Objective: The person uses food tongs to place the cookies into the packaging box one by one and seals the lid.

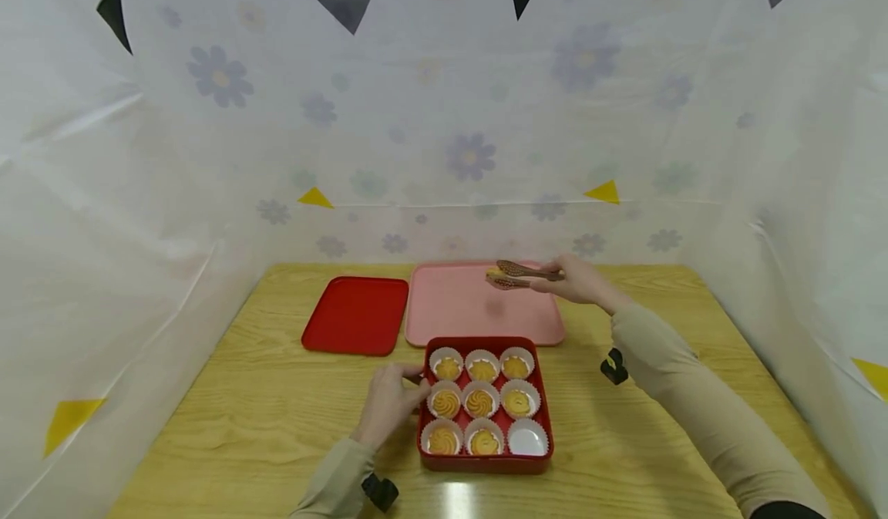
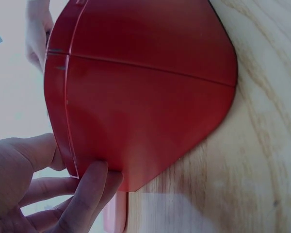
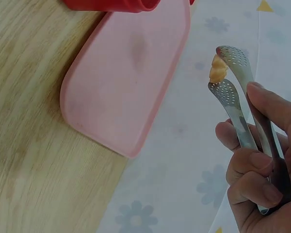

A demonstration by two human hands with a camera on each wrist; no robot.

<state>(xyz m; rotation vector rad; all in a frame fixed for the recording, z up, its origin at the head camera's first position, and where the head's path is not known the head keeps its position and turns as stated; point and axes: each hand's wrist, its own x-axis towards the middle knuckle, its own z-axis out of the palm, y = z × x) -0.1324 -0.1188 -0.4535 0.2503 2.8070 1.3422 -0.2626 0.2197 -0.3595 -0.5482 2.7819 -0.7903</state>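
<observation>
My right hand (image 1: 581,280) holds perforated metal tongs (image 3: 226,93), fingers wrapped around the handles. A small golden piped cookie (image 3: 217,71) is caught between the tong tips, up above the pink tray (image 1: 458,315). With thumb and fingertips, my left hand (image 1: 390,400) pinches the left wall of a red square box (image 1: 486,465). Inside the box, white paper cups stand in three rows, most with a swirled cookie (image 1: 445,403) in them. The front right paper cup (image 1: 527,438) has nothing in it. From the left wrist, the box's red outer wall (image 2: 145,111) fills the view.
A smaller red tray (image 1: 356,316) lies left of the pink tray, at the back of the wooden table (image 1: 243,403). The pink tray's front edge sits right behind the box. White flower-printed sheeting (image 1: 416,118) rises behind the table and at both sides.
</observation>
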